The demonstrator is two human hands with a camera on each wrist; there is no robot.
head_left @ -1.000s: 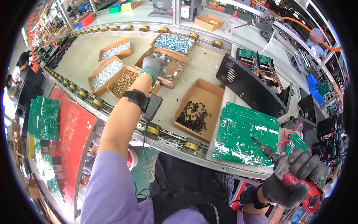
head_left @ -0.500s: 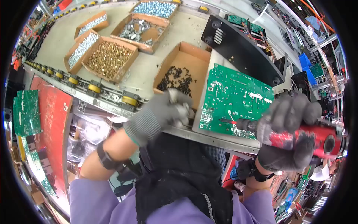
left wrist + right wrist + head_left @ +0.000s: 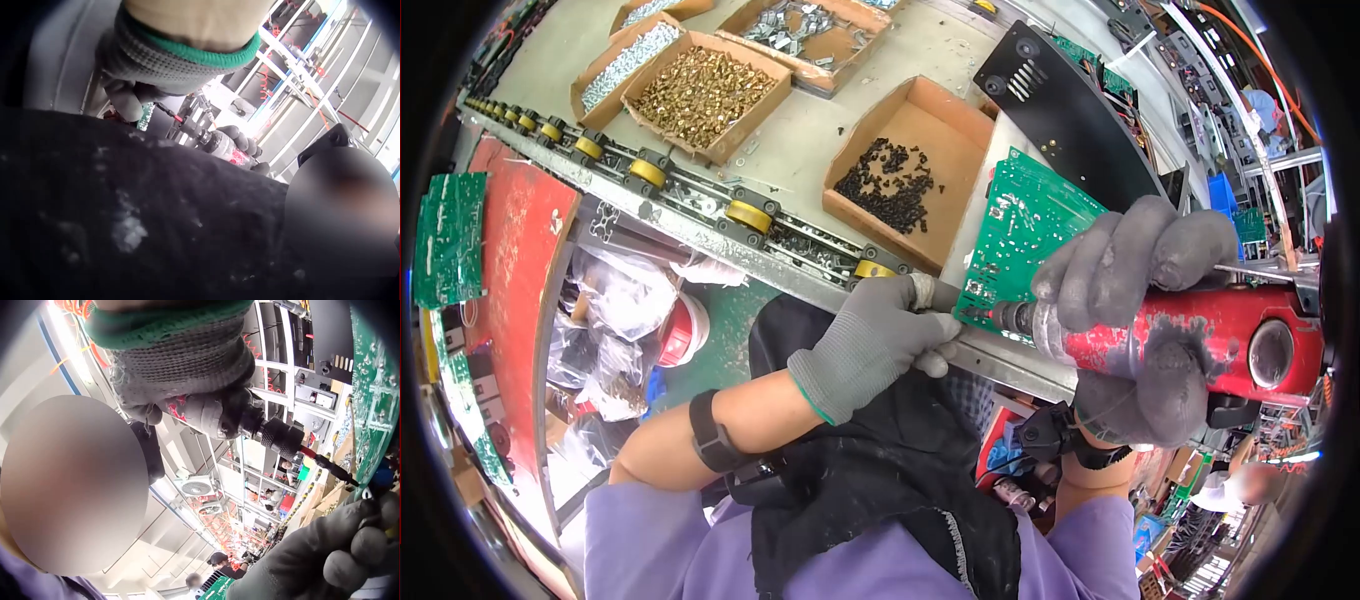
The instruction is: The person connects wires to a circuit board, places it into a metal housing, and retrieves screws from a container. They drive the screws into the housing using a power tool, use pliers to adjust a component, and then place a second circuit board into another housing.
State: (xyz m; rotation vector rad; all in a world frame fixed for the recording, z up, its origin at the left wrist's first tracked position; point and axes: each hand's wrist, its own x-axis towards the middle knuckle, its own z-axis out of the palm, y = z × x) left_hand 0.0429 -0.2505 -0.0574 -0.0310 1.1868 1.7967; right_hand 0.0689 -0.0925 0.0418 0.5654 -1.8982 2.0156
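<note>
My gloved right hand (image 3: 1135, 260) grips a red power screwdriver (image 3: 1220, 335) whose body lies roughly level, bit pointing left. That dark bit (image 3: 337, 472) meets the near corner of a green circuit board (image 3: 1030, 220) at the bench edge. Beside the same corner is my gloved left hand (image 3: 865, 345), thumb and fingers bent together. In the right wrist view a small metal piece with a hole (image 3: 367, 494) shows at its fingertips, right by the bit tip. Part of the board is hidden behind the right hand.
Just beyond the left hand stands a cardboard tray (image 3: 945, 105) of black screws. Farther left are trays of brass parts (image 3: 705, 90) and metal clips (image 3: 790, 30). A black panel (image 3: 1070, 110) lies behind the board. Yellow rollers (image 3: 750, 215) line the bench's near edge.
My left hand has come back from the metal-clip tray, across the screw tray, to the board's near corner. The screwdriver has moved left, its bit now at that corner.
</note>
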